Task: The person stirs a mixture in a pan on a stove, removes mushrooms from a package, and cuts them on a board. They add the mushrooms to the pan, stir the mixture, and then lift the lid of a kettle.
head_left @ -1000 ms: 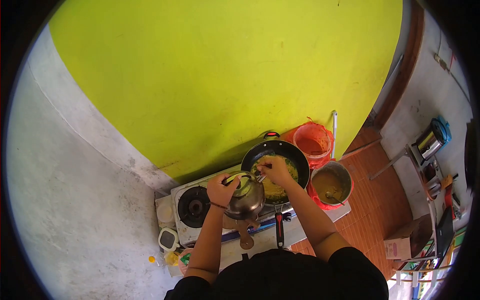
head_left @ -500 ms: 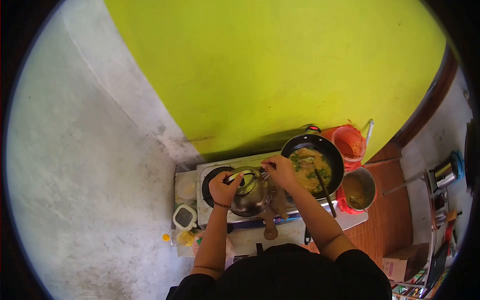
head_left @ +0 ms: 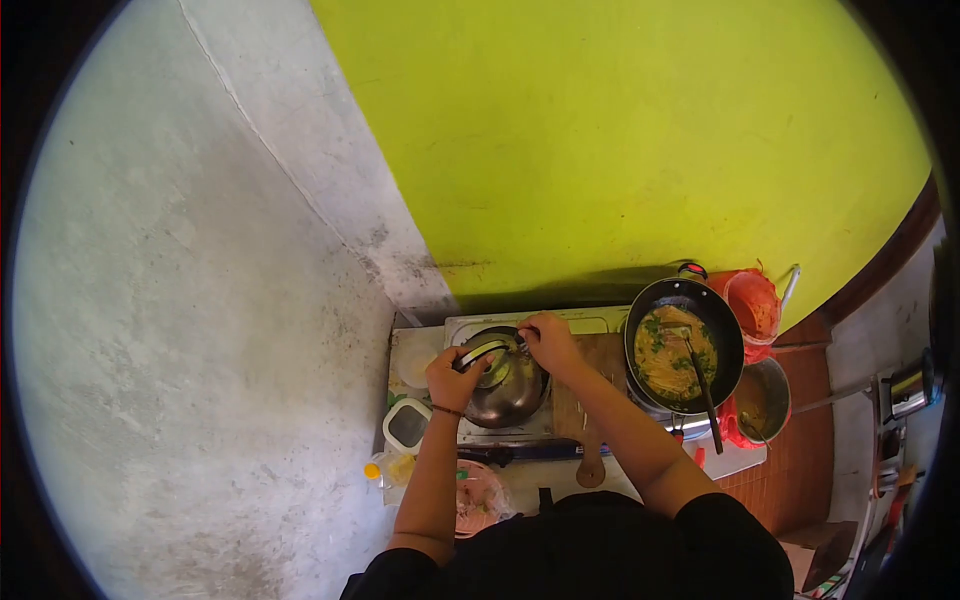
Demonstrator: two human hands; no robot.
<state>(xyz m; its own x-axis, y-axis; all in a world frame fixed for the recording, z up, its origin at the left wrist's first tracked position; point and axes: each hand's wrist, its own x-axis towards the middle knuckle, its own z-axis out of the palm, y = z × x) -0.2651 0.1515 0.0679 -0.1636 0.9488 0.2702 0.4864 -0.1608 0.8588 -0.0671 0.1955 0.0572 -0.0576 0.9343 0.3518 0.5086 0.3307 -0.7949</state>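
A metal kettle (head_left: pixel 505 398) sits on the left side of the stove, over a black pan. My left hand (head_left: pixel 452 383) is closed round the kettle's handle (head_left: pixel 482 350) on its left side. My right hand (head_left: pixel 547 340) is at the kettle's upper right, its fingers pinched at a small part there that is too small to make out. A wooden cutting board (head_left: pixel 590 470) lies just right of the kettle, partly under my right forearm. Farther right, a black wok (head_left: pixel 732 372) holds noodles with greens (head_left: pixel 665 365) and a spatula (head_left: pixel 703 385).
Right of the wok stand a red container (head_left: pixel 752 305) and a metal pot (head_left: pixel 777 390) with a ladle. A white-lidded box (head_left: pixel 408 424), a yellow-capped bottle (head_left: pixel 373 471) and a pink basket (head_left: pixel 478 497) are at the lower left. A rack (head_left: pixel 880 440) stands at the far right.
The view has shifted, so the stove and wok appear farther right. The kettle stands more clear of the cutting board in view. Both hands stay at the kettle.
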